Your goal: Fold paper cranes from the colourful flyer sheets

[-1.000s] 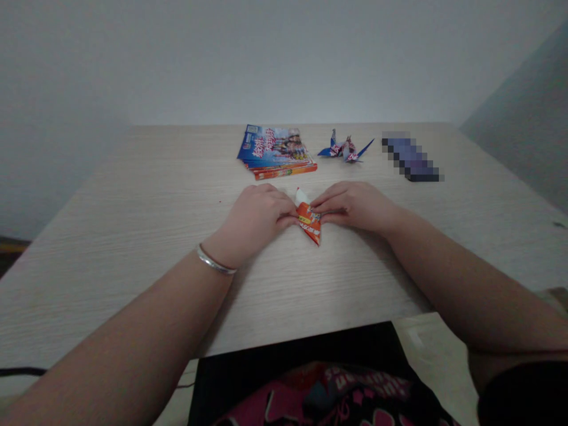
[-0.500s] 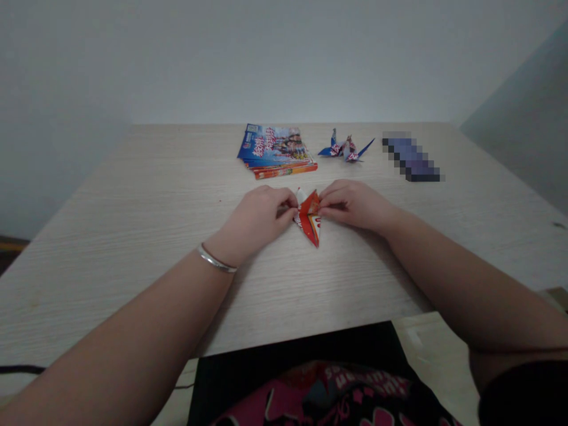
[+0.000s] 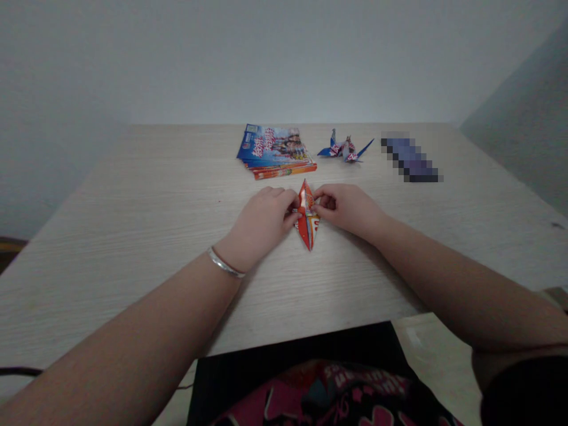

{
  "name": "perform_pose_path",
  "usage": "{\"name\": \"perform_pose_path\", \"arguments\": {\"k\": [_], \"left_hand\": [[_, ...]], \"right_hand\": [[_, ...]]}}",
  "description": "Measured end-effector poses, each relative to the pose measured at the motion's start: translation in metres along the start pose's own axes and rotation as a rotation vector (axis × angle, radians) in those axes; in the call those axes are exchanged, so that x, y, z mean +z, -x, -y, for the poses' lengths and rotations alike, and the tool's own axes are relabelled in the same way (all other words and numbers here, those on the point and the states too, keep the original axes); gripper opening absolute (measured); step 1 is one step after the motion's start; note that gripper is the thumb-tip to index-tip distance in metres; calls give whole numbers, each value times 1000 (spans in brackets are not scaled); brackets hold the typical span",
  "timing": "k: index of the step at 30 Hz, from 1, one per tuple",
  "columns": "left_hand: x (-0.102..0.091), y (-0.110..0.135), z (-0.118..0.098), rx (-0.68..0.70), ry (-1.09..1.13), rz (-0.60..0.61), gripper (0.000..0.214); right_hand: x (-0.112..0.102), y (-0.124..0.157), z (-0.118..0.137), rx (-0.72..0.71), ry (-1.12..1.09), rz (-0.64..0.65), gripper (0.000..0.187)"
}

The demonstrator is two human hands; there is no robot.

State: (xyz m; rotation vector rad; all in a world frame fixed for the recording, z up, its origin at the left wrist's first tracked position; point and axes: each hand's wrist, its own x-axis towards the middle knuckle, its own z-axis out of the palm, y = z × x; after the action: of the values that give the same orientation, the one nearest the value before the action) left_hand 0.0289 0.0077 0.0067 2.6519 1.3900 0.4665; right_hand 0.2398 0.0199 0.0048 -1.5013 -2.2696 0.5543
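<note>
**Two hands pinching a folded paper at mid-table**

Head view, looking forward and down. The folded paper (image 3: 307, 219), an orange-red printed sheet creased into a narrow kite shape, sits near the middle of the table (image 3: 133, 225), between the two hands. Its lower tip points toward the person and touches the tabletop; its upper tip rises above the fingers. The left hand (image 3: 261, 222) is curled nearly closed, with thumb and fingertips pressed against the left edge of the paper at about mid-height. The right hand (image 3: 348, 207) is likewise curled, its thumb and forefinger nipping the right edge at the same height, so that the paper is gripped from both sides. Both hands rest low on the table, with the forearms running back toward the near edge. A silver bracelet (image 3: 225, 264) circles the left wrist.

Beyond the hands, toward the far edge, lies a stack of printed sheets (image 3: 275, 151), blue on top with an orange edge showing beneath. Just to its right stands a finished paper crane (image 3: 345, 148) in blue and pink, wings spread. Further right lies a pixelated dark object (image 3: 410, 160), which cannot be identified. All three lie well apart from the hands. A plain pale wall closes the scene behind the table.
</note>
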Motion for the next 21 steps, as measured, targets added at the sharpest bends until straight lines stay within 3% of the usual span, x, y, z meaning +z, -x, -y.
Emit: {"name": "perform_pose_path", "arguments": {"k": [3,5,10,16,21], "left_hand": [[0,1,-1,25,-35,0,14],[0,2,-3,43,-48,5,15],[-1,4,-5,51,-68,7,20],[-4,4,-4,60,-17,-2,21],[-9,6,-11,109,-49,24,30]], "right_hand": [[0,3,4,18,12,-12,45],[0,5,6,-12,51,-18,52],[-1,8,9,-163,262,-19,23],[-3,10,12,-185,370,-10,25],[-2,6,13,-131,434,-91,24]]}}
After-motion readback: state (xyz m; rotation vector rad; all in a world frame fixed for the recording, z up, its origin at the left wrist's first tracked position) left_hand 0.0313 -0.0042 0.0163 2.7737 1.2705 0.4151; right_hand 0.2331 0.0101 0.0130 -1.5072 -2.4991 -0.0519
